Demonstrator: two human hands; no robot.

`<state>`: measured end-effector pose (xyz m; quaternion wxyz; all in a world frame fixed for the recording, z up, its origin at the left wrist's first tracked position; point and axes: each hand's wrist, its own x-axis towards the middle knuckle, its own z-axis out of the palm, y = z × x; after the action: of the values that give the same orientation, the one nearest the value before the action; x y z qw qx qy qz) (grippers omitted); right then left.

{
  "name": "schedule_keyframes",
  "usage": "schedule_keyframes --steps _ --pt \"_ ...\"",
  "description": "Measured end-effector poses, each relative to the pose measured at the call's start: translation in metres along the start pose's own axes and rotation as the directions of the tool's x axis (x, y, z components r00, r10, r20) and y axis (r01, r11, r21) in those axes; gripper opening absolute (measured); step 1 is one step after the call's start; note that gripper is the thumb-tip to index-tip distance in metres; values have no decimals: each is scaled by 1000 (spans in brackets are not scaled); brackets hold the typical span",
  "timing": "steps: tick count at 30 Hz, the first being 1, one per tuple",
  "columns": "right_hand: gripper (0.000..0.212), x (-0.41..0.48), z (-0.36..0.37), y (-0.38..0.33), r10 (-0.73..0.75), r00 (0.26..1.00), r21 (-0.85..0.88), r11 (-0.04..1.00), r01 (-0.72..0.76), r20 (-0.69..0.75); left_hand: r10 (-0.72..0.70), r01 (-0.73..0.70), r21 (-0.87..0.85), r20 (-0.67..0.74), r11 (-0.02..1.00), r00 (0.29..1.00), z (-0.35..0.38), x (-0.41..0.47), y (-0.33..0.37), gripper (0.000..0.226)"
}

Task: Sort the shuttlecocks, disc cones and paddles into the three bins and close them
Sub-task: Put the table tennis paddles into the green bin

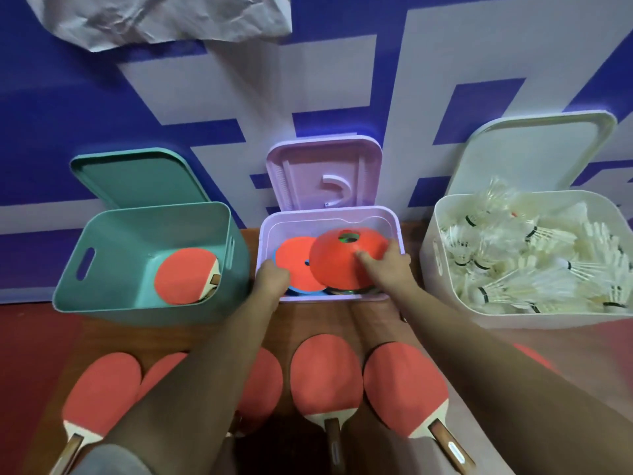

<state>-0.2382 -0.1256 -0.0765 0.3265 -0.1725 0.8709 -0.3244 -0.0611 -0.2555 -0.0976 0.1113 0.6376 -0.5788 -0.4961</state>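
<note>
Nearest us, at least 5 paddles [325,375] are lying on the table [308,320], handles towards us. Our forearms are reaching over them, so a careless pull back is likely to knock 1 askew.

Beyond them, our left hand [270,279] is sitting at the near-left corner of the purple bin [363,297]. Its fingers are hidden, so we cannot tell whether it is gripping anything. Our right hand [390,269] is grasping a tilted orange cone [335,265] above the cones already inside. If we are letting it go crooked, it may be riding above the rim and blocking the lid.

To the left, the teal bin [137,310] is holding 1 paddle. To the right, the white bin [513,320] is brimming with shuttlecocks [531,255], which may be fouling its lid too.

Furthest off, all 3 lids [301,166] are standing open against the wall, under crumpled paper [161,18].
</note>
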Motion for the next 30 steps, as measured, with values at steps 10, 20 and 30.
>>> schedule_keyframes --steps 10,20,30 --pt "46 -7 13 24 -212 970 -317 918 240 120 257 -322 542 194 776 947 1 10 -17 39" --pt "36 -136 49 29 -431 902 -185 884 429 32 463 -453 238 16 859 886 -110 -71 -105 17" --pt "52 -249 190 15 -347 904 -229 886 404 250 260 -230 359 -36 904 965 -264 -103 -269 13"
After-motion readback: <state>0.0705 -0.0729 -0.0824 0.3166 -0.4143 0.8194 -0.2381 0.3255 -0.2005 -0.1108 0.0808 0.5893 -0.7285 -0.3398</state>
